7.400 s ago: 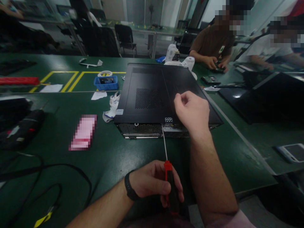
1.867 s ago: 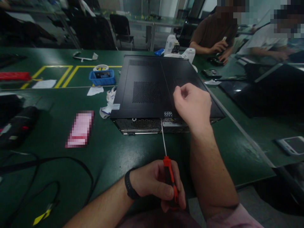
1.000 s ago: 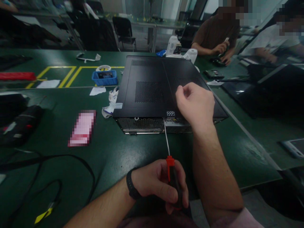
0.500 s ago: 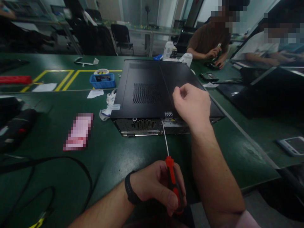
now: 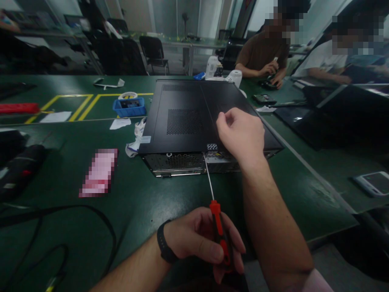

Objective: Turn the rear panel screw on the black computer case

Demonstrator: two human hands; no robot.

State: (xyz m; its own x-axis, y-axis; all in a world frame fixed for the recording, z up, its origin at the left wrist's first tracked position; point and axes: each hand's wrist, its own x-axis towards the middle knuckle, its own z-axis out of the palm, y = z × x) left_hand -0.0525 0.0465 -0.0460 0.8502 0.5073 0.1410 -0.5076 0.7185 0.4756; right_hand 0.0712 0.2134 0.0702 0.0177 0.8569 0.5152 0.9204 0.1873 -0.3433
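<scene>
A black computer case (image 5: 188,117) lies flat on the green table (image 5: 170,198), its rear panel facing me. My left hand (image 5: 203,241) is closed round the red and black handle of a long screwdriver (image 5: 212,202). The thin shaft runs up to the top edge of the rear panel, just under a small sticker. My right hand (image 5: 241,136) rests on the near right part of the case's lid, fingers curled loosely; whether it holds anything is hidden.
Left of the case lie white gloves (image 5: 136,136), a blue bin (image 5: 129,106), a tape roll (image 5: 127,95) and papers. Black cables (image 5: 60,227) loop at the near left. Two other people (image 5: 264,52) work at the far right beside a dark open case (image 5: 334,117).
The handle's red stripe has turned in my left hand between frames, while the tip stays at the rear panel. My right hand keeps its place on the lid. The view shifted slightly.
</scene>
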